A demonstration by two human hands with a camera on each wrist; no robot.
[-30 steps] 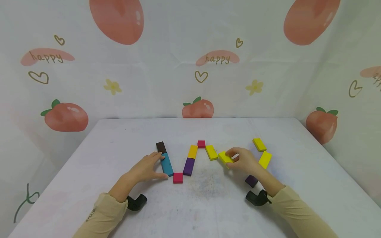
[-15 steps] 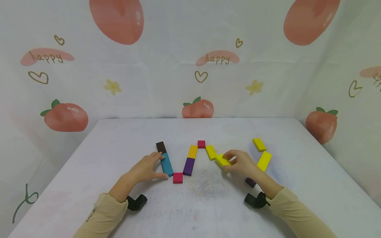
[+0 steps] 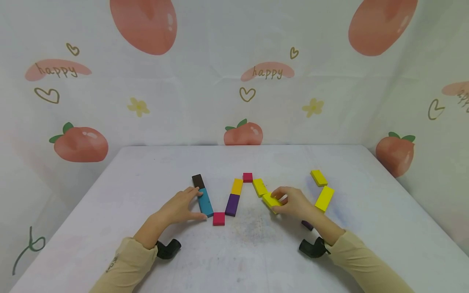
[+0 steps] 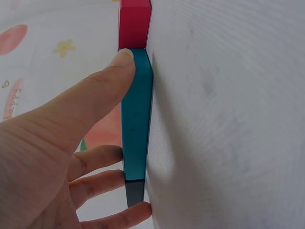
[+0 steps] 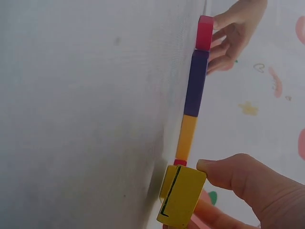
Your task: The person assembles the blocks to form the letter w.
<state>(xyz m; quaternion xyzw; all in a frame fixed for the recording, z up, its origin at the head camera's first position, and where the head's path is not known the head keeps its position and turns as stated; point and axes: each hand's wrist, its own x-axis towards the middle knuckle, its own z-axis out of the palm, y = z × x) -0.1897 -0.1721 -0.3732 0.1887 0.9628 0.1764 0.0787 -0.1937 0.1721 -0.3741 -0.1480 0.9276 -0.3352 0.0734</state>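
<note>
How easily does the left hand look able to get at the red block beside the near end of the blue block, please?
Probably quite easily, yes: the left hand holds nothing up, its thumb is close to the red block by the blue block, and nothing visible blocks it.

Draped booth (image 3: 414, 93), peach-print backdrop (image 3: 198, 101), white table (image 3: 242, 256)

Soft, muted light lies evenly over the head view, with a faint shadow on the table (image 3: 238, 252) below the right fingers (image 3: 281, 190). Left wrist: dimmer — a broad, soft-edged shadow spreads past the left fingers (image 4: 97, 183). Right wrist: greyish, the backdrop (image 5: 267, 90) beyond the fingertips slightly soft.
</note>
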